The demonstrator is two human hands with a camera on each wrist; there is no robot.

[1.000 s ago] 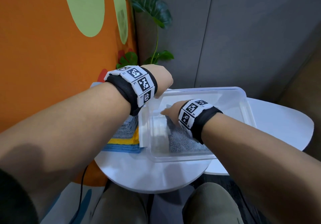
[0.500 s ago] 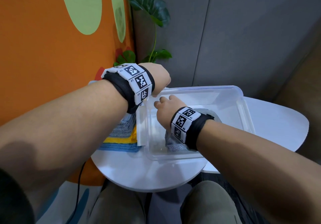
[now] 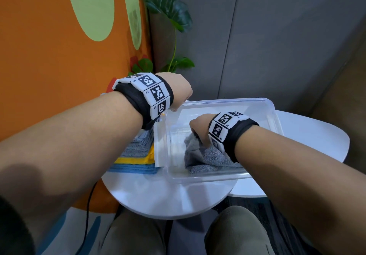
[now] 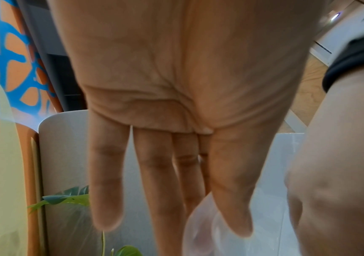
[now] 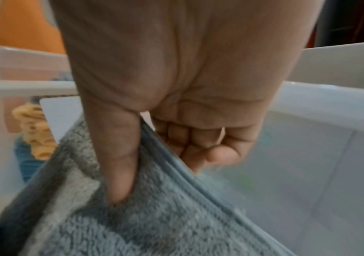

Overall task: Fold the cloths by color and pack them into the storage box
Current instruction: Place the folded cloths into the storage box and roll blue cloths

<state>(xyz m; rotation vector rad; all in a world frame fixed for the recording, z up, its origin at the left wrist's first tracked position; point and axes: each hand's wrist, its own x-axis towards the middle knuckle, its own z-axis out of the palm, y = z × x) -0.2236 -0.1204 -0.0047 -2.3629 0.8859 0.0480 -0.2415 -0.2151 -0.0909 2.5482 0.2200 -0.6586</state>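
A clear plastic storage box (image 3: pixel 263 104) stands on the white table. Inside it lies a grey cloth (image 3: pixel 208 159), rumpled and raised at its left end. My right hand (image 3: pixel 200 130) is down in the box and grips that end: in the right wrist view the thumb (image 5: pixel 119 164) presses on the grey cloth (image 5: pixel 154 216) with the other fingers curled under its hem. My left hand (image 3: pixel 178 94) hangs over the box's far-left corner with straight fingers (image 4: pixel 108 190), the thumb touching the box rim (image 4: pixel 200 230). Left of the box lies a stack of grey, yellow and blue cloths (image 3: pixel 138 155).
The round white table (image 3: pixel 158 195) ends close to my knees (image 3: pixel 237 231). A second white tabletop (image 3: pixel 316 136) adjoins it on the right. An orange wall panel (image 3: pixel 49 66) and a potted plant (image 3: pixel 172 13) stand behind, and a black cable (image 3: pixel 89 205) hangs at the left.
My right hand lay flat on the grey cloth in the box; it has curled, taken hold of the cloth's left end and pulled it up. The left hand stays at the box corner.
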